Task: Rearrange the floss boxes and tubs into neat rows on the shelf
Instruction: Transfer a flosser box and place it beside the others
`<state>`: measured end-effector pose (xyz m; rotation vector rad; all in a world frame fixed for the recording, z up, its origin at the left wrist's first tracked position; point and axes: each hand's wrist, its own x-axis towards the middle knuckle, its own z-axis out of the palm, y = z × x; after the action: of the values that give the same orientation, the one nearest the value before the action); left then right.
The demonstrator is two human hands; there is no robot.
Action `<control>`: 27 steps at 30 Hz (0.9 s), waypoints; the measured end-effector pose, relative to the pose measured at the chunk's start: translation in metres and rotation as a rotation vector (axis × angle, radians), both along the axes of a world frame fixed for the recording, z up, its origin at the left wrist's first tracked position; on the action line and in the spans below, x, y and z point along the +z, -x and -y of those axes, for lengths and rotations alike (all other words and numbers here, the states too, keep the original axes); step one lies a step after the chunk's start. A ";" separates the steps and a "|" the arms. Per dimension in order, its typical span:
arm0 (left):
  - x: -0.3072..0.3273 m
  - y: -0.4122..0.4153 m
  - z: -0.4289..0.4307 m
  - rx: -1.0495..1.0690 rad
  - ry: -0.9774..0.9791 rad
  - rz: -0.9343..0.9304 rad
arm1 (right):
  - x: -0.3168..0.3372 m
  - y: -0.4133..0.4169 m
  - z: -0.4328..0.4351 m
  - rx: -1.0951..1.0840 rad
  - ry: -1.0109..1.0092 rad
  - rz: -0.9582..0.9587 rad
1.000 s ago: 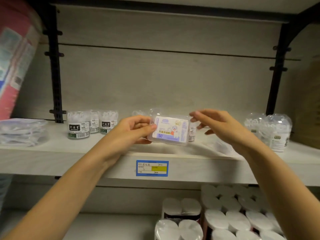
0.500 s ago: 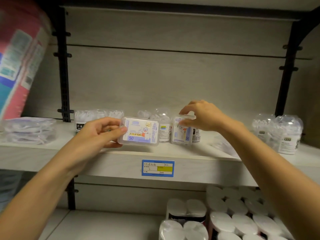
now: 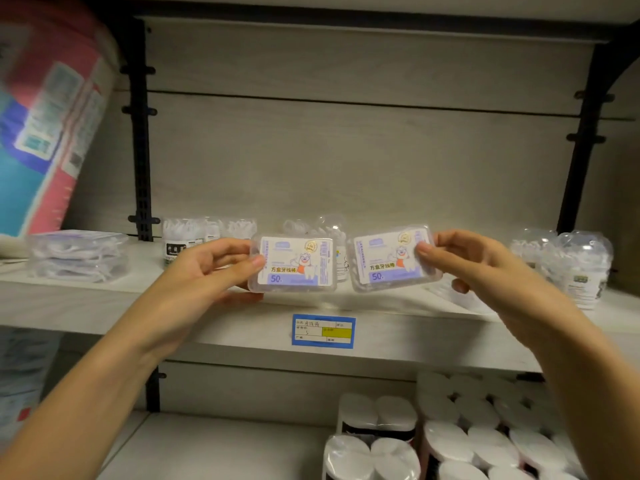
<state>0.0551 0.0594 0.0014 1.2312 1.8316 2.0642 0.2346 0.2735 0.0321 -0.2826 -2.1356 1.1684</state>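
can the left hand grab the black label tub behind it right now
Probably not yet: the left hand grips a floss box. The tub sits just behind it, nothing between.

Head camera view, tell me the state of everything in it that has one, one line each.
Left hand, grips left floss box.
Right hand, grips right floss box.
Left floss box, closed, held level, label toward camera.
Right floss box, closed, held slightly tilted.
Left floss tubs, upright on shelf.
Right floss tubs, upright on shelf.
Price label, stuck on shelf edge.
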 end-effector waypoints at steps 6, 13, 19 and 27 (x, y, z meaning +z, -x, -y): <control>-0.009 -0.006 0.020 0.043 -0.021 0.056 | -0.007 0.005 0.018 0.030 0.045 -0.034; -0.024 0.005 0.087 0.143 -0.079 0.065 | -0.020 0.035 0.066 0.062 0.025 -0.072; -0.028 0.044 0.163 0.246 -0.102 0.023 | -0.026 0.082 0.120 0.121 0.030 -0.084; 0.041 0.135 0.192 0.229 -0.163 -0.090 | -0.032 0.145 0.190 0.079 0.148 -0.251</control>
<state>-0.0798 -0.1330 0.0426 1.2208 1.9599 2.3569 0.0895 0.0832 -0.0004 -0.1105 -1.8601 1.3355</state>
